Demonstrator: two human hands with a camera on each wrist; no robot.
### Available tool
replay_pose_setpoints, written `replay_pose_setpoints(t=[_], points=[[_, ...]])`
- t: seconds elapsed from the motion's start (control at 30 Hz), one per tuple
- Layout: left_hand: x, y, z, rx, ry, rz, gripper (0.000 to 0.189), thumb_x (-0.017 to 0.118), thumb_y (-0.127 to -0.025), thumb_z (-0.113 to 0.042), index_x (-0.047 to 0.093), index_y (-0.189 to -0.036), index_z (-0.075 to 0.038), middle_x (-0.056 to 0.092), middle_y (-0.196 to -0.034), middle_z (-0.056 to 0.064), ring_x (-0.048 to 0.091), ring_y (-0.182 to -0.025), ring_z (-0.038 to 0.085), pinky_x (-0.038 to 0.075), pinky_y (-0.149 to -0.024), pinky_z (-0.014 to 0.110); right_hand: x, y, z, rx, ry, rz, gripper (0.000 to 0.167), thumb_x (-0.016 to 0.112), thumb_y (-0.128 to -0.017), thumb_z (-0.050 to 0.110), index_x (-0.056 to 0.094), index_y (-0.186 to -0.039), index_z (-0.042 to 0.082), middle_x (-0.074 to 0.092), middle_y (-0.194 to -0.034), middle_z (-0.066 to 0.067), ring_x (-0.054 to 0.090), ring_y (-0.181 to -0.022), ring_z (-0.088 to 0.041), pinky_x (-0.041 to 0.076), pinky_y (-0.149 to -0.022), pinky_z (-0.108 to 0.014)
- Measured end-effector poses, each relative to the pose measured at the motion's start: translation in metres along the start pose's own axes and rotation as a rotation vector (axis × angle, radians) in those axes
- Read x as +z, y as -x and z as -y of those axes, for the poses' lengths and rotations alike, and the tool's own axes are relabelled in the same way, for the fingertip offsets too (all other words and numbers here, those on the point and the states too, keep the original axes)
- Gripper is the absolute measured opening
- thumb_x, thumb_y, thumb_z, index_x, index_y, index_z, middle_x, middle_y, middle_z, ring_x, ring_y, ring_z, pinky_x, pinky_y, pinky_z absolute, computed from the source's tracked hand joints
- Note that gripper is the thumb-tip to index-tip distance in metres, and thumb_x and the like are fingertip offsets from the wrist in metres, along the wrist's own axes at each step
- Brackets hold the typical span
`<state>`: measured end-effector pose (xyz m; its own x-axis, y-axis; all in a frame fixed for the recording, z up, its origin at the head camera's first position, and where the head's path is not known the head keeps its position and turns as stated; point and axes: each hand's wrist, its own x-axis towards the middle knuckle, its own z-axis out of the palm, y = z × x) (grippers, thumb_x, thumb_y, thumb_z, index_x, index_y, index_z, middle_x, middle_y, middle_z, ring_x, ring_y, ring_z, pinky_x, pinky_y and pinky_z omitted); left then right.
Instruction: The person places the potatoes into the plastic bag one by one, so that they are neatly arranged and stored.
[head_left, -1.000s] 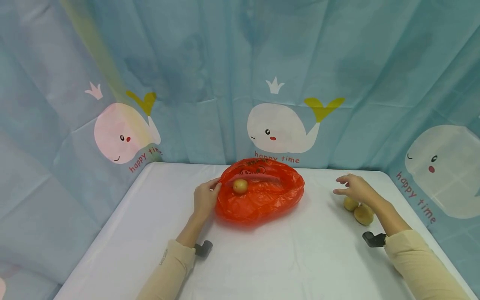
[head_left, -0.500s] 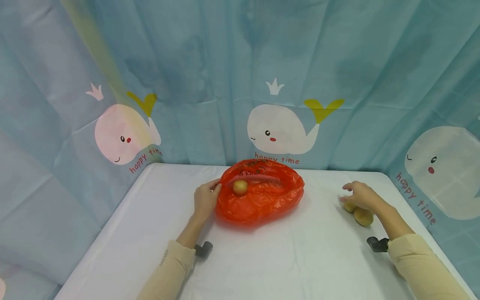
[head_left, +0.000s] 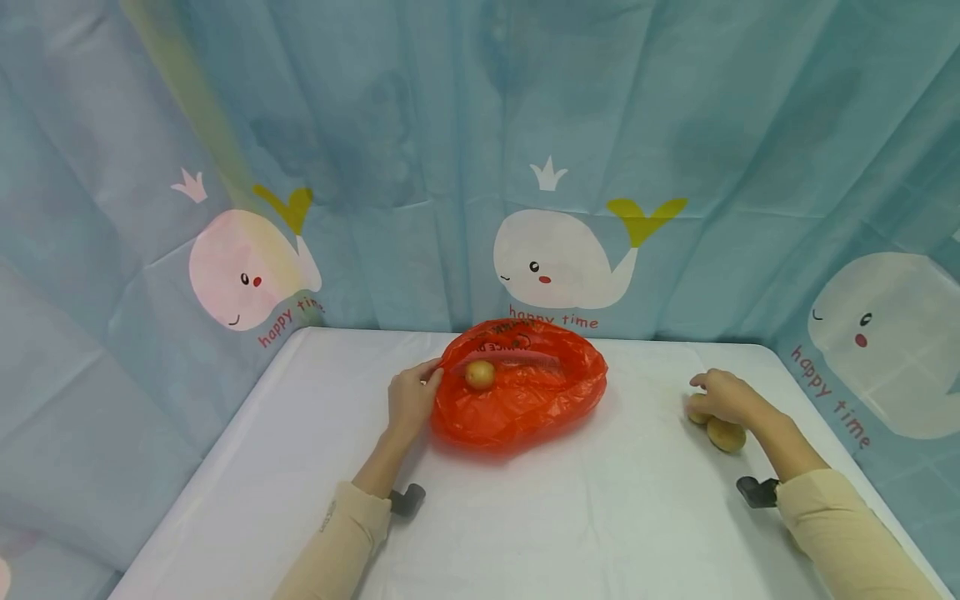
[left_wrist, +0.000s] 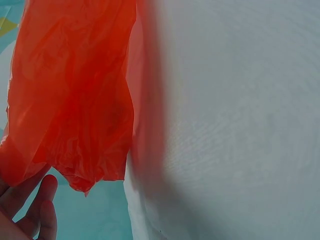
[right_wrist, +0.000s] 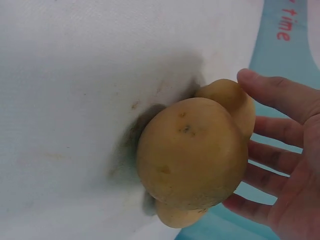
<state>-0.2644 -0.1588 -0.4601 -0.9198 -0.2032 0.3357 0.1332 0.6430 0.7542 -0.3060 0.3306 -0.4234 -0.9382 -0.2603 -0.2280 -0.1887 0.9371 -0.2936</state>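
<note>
1) The red plastic bag [head_left: 517, 421] lies on the white-covered table [head_left: 600, 508] with its mouth spread wide, so readying it looks done
2) The bagged potato [head_left: 480, 374] sits inside the bag's mouth, toward its left side, which makes 1 seen in place; whether more lie deeper in the bag, I cannot tell
3) The left hand [head_left: 408, 400] is at the bag's left rim, thumb and fingers together on a pinch of plastic, which seems to hold the mouth wide
4) 3 potatoes lie outside, well apart from the bag on its right: the large potato [right_wrist: 192, 152], the thumb-side potato [right_wrist: 225, 92] and the lower potato [right_wrist: 179, 217], bunched close together
5) The right hand [head_left: 731, 400] is right of the bag at that bunch, its thumb and fingers apart on either side of the thumb-side potato and not clamped; firm contact I cannot tell
6) With 1 potato visible inside the bag and 3 outside it, the work looks under half done, those 3 being what appears left
</note>
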Motion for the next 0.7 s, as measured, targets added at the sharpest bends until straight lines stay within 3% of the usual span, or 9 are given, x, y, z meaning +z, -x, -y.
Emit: replay_pose_setpoints(t=[0.33, 0.7], points=[[0.0000, -0.0009, -0.0001, 0.011, -0.008, -0.015, 0.027, 0.062, -0.096, -0.016, 0.070, -0.120, -0.006, 0.075, -0.104, 0.013, 0.065, -0.084, 0.024, 0.061, -0.079, 0.037, 0.0056, -0.0002, -0.0040, 0.032, -0.011, 0.022, 0.056, 0.070, -0.082, 0.019, 0.055, -0.122, -0.017, 0.061, -0.109, -0.033, 0.057, -0.086, -0.031, 0.054, -0.077, -0.046], [0.0003, -0.0002, -0.0019, 0.014, -0.010, -0.007, 0.028, 0.063, -0.095, -0.016, 0.069, -0.120, -0.006, 0.074, -0.106, 0.013, 0.066, -0.085, 0.024, 0.061, -0.080, 0.037, 0.0082, 0.0017, -0.0028, 0.065, -0.011, 0.028, 0.057, 0.074, -0.082, 0.019, 0.055, -0.121, -0.017, 0.061, -0.110, -0.032, 0.056, -0.086, -0.030, 0.053, -0.073, -0.041]])
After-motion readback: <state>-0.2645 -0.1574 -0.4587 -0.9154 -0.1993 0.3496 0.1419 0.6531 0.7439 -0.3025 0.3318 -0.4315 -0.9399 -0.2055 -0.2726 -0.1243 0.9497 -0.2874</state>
